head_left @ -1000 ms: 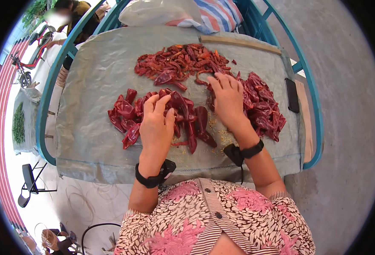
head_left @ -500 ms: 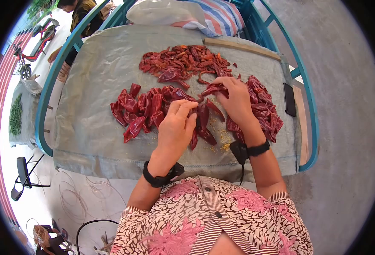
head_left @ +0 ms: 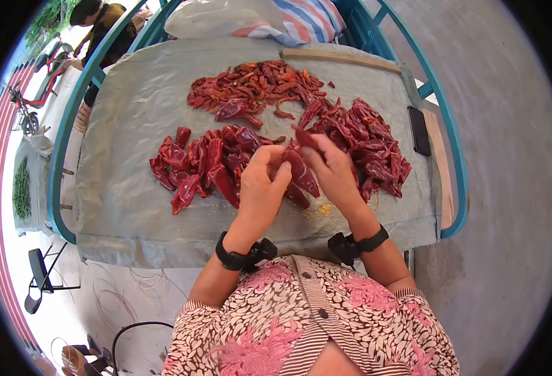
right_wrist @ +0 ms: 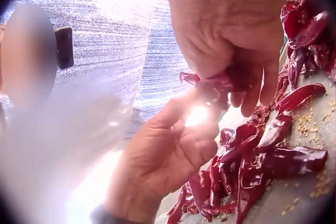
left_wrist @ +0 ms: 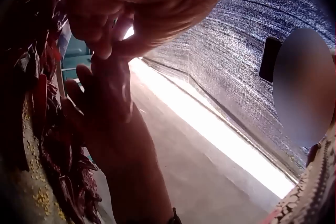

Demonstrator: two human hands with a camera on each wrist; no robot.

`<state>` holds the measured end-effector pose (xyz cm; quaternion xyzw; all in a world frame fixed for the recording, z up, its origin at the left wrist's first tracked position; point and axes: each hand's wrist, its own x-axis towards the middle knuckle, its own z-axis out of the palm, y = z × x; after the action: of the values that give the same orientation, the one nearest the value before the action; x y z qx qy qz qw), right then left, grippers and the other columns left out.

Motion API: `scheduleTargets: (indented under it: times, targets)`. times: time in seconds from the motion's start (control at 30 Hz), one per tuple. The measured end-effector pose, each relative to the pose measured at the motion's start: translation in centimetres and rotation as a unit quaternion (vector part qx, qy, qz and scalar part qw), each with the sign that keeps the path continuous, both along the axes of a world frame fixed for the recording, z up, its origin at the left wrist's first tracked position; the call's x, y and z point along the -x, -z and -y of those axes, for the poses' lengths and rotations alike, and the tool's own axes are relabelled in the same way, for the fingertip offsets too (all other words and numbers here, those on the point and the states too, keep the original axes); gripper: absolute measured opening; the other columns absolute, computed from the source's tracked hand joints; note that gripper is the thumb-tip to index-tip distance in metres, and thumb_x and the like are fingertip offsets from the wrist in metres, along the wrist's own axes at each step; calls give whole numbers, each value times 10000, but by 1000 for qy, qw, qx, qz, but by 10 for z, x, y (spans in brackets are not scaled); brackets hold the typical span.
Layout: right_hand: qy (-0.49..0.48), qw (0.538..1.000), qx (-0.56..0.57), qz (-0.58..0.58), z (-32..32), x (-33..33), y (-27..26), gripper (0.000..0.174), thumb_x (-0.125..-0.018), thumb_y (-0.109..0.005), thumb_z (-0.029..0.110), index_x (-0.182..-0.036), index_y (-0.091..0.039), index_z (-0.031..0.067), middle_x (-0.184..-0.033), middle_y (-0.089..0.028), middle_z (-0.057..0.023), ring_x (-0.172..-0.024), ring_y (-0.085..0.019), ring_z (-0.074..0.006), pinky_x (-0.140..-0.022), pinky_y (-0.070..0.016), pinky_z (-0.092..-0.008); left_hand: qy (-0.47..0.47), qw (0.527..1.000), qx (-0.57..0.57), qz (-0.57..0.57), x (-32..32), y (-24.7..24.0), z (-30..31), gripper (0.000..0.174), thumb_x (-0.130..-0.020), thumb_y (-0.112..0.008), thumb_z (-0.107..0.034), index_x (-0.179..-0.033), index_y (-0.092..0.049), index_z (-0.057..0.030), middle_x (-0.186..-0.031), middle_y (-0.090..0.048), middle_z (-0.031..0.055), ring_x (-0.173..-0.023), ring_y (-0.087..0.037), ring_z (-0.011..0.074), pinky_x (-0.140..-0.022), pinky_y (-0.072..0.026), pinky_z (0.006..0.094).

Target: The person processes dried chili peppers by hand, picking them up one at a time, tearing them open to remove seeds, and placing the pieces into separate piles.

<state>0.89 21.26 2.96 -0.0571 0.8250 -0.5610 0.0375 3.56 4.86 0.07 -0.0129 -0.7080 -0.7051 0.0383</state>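
Over the near middle of a grey-green tarp, both hands meet at a glossy dried red chili. My left hand pinches it between thumb and fingers, as the left wrist view also shows at the chili's upper end. From the other side my right hand has its fingers curled round chili, with a dark red piece sticking out past its fingertips. In the right wrist view the palm partly hides the held chili. A heap of large glossy chilies lies beside my left hand.
Flatter dark red chilies are heaped on the right, small shrivelled ones at the back. Yellow seeds are scattered near the front. A phone and wooden strip lie by the edges, inside blue cart rails.
My left hand has moved right from the left heap to meet my right hand. The right hand has come nearer from the right heap with chili, and both now hold it.
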Motion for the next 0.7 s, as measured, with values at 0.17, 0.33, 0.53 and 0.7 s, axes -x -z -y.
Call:
scheduleTargets:
  times: [0.17,0.33,0.53,0.7]
  targets:
    - [65,998,23,7,-19,5,31,319,-1038,-591,209,-1290,-616,15,-1062,-713,-91,-954,-654,-161,-842,-511,-309,-97,989,103,-37,3,-13,20,204,-864,-672,-28,-1066,-661,2,-895,-653,83,-718,-624,161,-650,-517,311]
    - [24,914,-312,-259,-17,4,38,342,-923,-697,189,-1243,-637,86,-1085,-701,-123,-1026,-634,-304,-882,-477,-440,-157,946,261,-107,8,-32,47,322,-893,-657,32,-1210,-663,-23,-937,-561,36,-688,-538,87,-644,-470,242]
    - [1,883,-410,-230,-23,16,54,343,-872,-712,129,-1209,-650,118,-1019,-693,-99,-935,-626,-276,-857,-460,-425,-159,955,233,-95,6,-35,39,335,-891,-670,5,-1220,-666,-59,-1145,-532,117,-700,-596,147,-657,-525,303]
    - [-19,985,-118,-127,-10,1,22,331,-912,-707,127,-1234,-660,64,-1073,-716,-131,-1001,-679,-286,-901,-511,-399,-31,972,202,-115,-1,-20,9,398,-911,-680,28,-1300,-634,-44,-1237,-559,113,-738,-595,145,-691,-518,284]
